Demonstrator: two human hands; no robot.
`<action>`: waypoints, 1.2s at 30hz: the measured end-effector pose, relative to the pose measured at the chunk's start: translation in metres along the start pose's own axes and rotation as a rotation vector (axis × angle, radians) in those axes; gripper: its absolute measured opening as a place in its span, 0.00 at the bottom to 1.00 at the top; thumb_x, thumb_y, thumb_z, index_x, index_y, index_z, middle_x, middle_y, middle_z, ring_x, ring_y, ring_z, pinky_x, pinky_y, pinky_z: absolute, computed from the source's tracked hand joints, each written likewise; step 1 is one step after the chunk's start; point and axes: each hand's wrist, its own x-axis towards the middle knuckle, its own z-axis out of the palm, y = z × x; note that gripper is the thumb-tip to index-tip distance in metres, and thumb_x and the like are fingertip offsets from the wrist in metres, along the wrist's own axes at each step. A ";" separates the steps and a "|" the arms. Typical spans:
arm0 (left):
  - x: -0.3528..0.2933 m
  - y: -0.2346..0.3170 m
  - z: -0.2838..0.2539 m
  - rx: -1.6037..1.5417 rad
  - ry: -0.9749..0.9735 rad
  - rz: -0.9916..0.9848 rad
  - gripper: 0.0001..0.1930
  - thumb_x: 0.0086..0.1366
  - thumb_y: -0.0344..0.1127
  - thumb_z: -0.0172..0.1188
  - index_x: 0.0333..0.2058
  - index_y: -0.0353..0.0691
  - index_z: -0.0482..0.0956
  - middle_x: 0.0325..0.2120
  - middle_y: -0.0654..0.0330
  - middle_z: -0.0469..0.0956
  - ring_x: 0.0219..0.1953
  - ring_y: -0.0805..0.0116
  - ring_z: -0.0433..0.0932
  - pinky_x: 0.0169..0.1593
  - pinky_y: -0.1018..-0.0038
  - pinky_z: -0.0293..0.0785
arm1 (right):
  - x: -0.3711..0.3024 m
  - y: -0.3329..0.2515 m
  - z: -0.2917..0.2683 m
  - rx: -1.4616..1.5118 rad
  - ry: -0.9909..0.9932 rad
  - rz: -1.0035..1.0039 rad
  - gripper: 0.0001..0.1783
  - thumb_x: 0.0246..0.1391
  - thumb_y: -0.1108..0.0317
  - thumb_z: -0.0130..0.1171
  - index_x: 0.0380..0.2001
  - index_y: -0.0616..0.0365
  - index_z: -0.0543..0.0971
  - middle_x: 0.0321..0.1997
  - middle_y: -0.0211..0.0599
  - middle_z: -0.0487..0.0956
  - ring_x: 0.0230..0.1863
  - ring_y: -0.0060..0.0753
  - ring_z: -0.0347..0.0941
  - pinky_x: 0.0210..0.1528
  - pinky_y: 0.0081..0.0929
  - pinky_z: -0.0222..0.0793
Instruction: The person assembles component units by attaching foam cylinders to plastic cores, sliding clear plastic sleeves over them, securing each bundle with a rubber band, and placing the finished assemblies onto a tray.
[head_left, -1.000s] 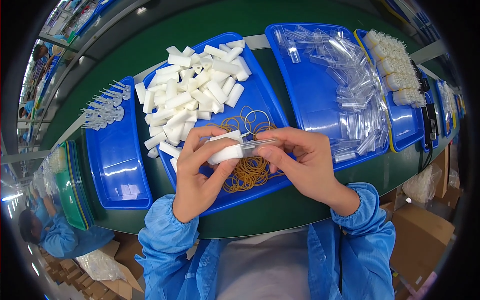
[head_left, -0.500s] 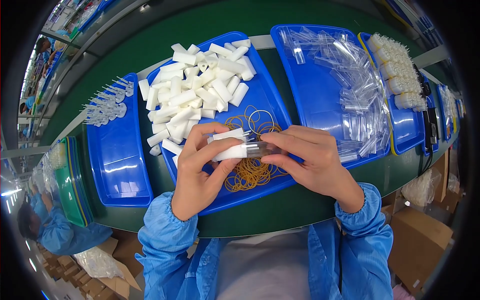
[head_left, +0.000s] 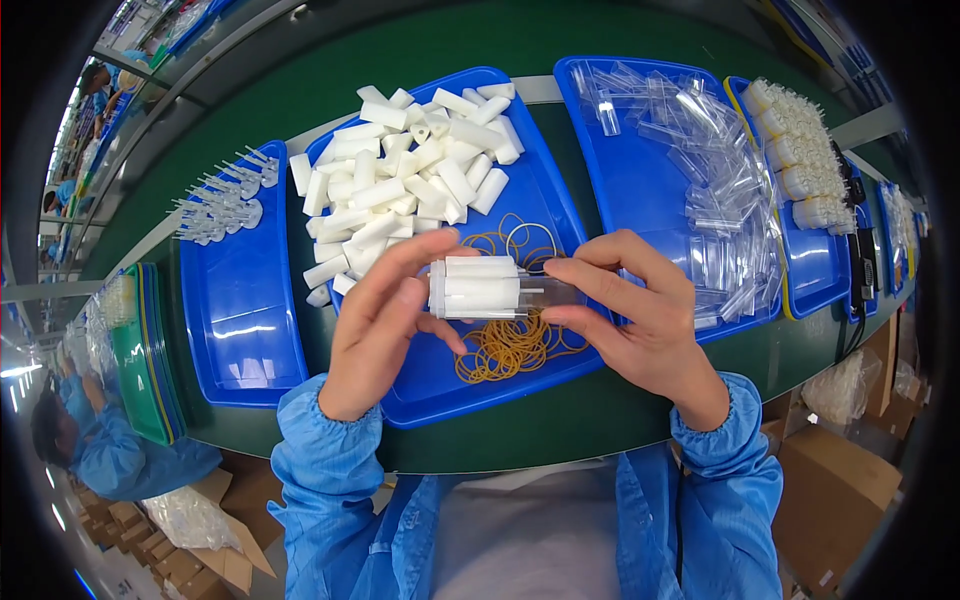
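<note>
In front of me, a clear plastic piece with white cylinders (head_left: 482, 292) lies level above the middle blue tray. Thin clear prongs show at its right end, beside a smoky transparent part. My right hand (head_left: 635, 310) pinches that end between thumb and fingers. At the other end, my left hand (head_left: 388, 312) is open, its fingers apart around the piece; whether a fingertip touches it I cannot tell. Tan rubber bands (head_left: 505, 348) lie below in the middle tray (head_left: 425, 402), and loose white cylinders (head_left: 405, 165) are heaped in its far part.
To the left, a blue tray (head_left: 240, 330) holds clear pronged parts (head_left: 225, 200). Clear plastic tubes (head_left: 720, 180) fill much of the right tray (head_left: 630, 190). Further right stand white parts (head_left: 790, 140) in rows. A person in blue (head_left: 120, 450) sits at the far left; cardboard boxes (head_left: 840, 490) stand low right.
My left hand has loosened from its grip on a white cylinder and spread its fingers. The cylinders now sit side by side in the clear piece, which the right hand still pinches.
</note>
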 end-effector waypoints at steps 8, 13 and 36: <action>0.000 -0.014 0.002 0.011 -0.128 -0.038 0.25 0.75 0.43 0.51 0.64 0.37 0.65 0.55 0.51 0.72 0.50 0.64 0.78 0.35 0.74 0.83 | -0.001 -0.004 0.003 -0.025 -0.029 -0.064 0.22 0.39 0.69 0.75 0.41 0.61 0.84 0.35 0.33 0.76 0.30 0.32 0.69 0.30 0.30 0.62; -0.001 -0.019 0.008 -0.077 -0.189 -0.104 0.23 0.75 0.42 0.52 0.62 0.36 0.66 0.51 0.52 0.73 0.47 0.67 0.77 0.37 0.74 0.83 | -0.003 -0.007 0.009 -0.064 -0.030 -0.099 0.20 0.41 0.67 0.74 0.41 0.58 0.84 0.35 0.29 0.76 0.33 0.34 0.68 0.33 0.33 0.57; 0.000 -0.007 0.014 -0.068 0.063 -0.170 0.18 0.70 0.31 0.52 0.57 0.34 0.71 0.48 0.55 0.75 0.44 0.66 0.78 0.39 0.72 0.77 | -0.014 0.022 -0.088 -1.014 -0.208 0.289 0.12 0.46 0.78 0.64 0.37 0.63 0.81 0.37 0.42 0.71 0.41 0.42 0.69 0.44 0.37 0.65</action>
